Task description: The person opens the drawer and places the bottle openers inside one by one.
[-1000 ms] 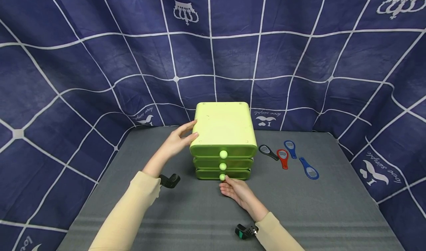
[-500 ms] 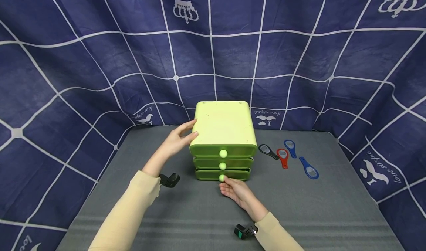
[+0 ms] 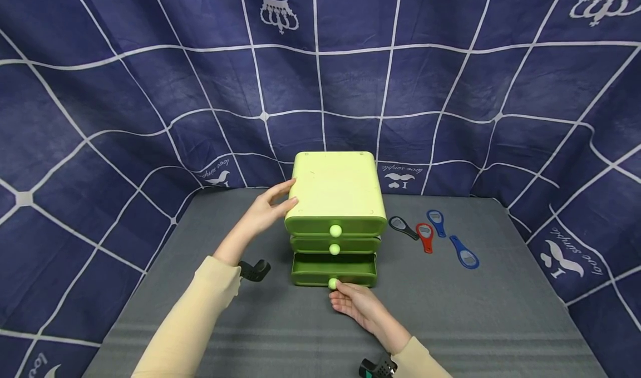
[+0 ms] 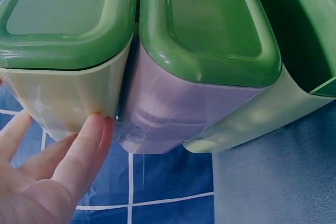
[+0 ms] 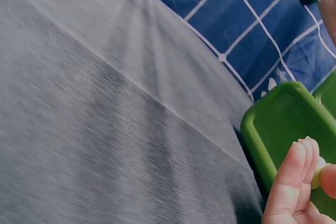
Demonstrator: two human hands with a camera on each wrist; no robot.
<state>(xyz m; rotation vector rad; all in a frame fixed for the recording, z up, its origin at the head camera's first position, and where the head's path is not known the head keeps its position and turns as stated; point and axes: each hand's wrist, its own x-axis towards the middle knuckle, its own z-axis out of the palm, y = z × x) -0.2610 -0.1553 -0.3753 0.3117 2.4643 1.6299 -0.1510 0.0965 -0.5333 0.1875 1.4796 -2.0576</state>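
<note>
A small three-drawer cabinet [image 3: 336, 184], pale yellow-green with darker green drawer fronts, stands mid-table. Its bottom drawer [image 3: 305, 278] is pulled partway out, and the visible inside is bare green. My right hand [image 3: 361, 309] pinches that drawer's round light-green knob [image 3: 333, 284] between thumb and fingers; the other fingers extend below it. In the right wrist view the drawer front [image 5: 275, 124] is right behind the fingers. My left hand [image 3: 264, 212] rests its fingertips on the cabinet's upper left side, thumb spread from the fingers. The top drawer [image 4: 63, 9] and middle drawer [image 4: 215, 19] are closed.
Right of the cabinet lie several flat, handled objects with oval heads: a black one [image 3: 403, 227], a red one [image 3: 425, 237] and blue ones [image 3: 464, 253]. A blue curtain [image 3: 350, 83] with white lines hangs behind and beside the grey-covered table [image 3: 300, 333].
The bottom drawer has slid out toward me, with my right hand moving back on its knob. My left hand has stayed against the cabinet's side.
</note>
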